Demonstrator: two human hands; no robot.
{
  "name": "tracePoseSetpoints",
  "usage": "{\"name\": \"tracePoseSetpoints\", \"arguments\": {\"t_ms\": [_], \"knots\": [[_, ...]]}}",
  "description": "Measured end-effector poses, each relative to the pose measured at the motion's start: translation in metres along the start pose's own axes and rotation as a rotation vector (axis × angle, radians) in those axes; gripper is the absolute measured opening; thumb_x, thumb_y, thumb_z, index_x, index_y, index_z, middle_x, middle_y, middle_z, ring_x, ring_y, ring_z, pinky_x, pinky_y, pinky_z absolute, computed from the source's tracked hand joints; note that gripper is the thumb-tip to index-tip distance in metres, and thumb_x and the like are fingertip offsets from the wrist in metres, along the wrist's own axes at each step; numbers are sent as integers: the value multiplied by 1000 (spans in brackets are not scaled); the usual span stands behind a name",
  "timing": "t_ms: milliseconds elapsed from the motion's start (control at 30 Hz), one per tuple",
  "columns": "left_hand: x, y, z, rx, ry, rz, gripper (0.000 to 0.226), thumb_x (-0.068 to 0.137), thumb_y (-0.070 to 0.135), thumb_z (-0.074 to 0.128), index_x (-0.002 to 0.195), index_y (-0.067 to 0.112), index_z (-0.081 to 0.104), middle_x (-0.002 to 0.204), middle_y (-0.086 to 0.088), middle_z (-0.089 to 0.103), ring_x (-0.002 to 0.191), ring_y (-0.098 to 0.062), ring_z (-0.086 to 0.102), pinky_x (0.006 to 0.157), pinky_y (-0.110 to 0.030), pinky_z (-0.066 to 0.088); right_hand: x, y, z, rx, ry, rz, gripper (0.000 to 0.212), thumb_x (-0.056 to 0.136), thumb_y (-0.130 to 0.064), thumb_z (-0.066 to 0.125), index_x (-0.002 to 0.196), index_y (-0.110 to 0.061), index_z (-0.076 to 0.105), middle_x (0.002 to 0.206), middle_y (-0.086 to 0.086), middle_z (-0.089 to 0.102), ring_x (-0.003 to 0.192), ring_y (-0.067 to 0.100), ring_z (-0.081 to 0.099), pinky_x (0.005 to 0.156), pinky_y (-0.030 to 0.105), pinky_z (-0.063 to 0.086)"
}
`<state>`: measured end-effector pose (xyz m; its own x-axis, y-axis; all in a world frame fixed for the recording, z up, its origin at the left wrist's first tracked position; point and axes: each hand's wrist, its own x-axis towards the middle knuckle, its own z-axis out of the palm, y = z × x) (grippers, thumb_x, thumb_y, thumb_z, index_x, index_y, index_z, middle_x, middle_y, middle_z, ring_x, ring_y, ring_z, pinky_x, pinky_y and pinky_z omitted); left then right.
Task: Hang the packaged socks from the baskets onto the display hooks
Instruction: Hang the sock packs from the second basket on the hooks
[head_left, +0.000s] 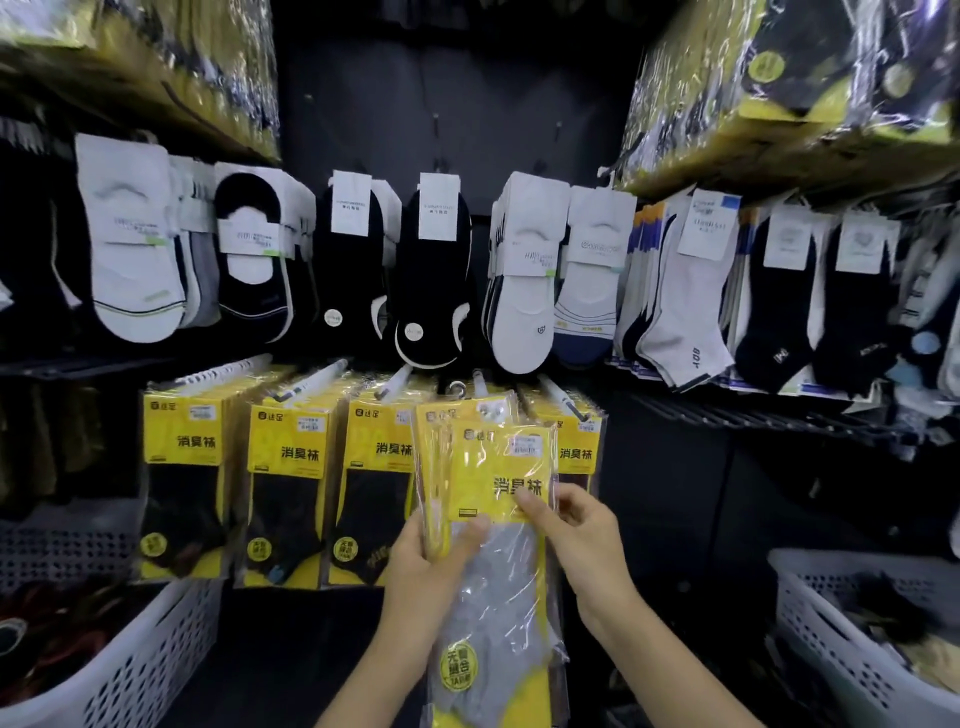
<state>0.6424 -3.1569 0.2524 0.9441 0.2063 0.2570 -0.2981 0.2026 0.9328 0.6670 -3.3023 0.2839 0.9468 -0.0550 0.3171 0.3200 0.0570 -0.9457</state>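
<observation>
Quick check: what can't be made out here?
Head view:
Whether the clear plastic yellow sock packs, held by left hand and right hand, are on the display hook: overlapping packs hide it.
Contents of white perforated plastic left basket and right basket: dark, cut by frame edges.
Label print: too small, blurred.
</observation>
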Motion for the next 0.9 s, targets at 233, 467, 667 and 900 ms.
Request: {"name": "tracePoseSetpoints", "arguments": {"t_ms": [233,467,667,900], "knots": [[4,3,0,135,-5,79,37,77,52,55,103,28,64,93,17,73,86,-2,69,66,-11,51,4,11,-28,84,-55,88,20,88,-27,65,100,-13,72,96,4,75,90,18,72,77,27,55],[22,14,-23,139,80,130,38,81,49,54,113,29,62,106,3,72,101,-19,67,92,-47,51,35,29,-82,141,198,124,13,94,-14,57,99,-9,69,91,8,75,86,25,71,67,31,55],[37,17,-32,131,123,143,43,79,51,55,112,24,63,104,1,73,97,-20,69,90,-52,52,79,33,-89,57,178,85,7,92,-10,59,94,-10,66,86,4,74,69,11,72,55,19,53],[49,7,-33,138,143,141,41,76,56,54,106,30,64,99,5,74,93,-17,70,87,-50,53,121,53,-74,3,102,107,7,92,-12,60,93,-12,68,87,2,75,70,9,72,55,17,53]]}}
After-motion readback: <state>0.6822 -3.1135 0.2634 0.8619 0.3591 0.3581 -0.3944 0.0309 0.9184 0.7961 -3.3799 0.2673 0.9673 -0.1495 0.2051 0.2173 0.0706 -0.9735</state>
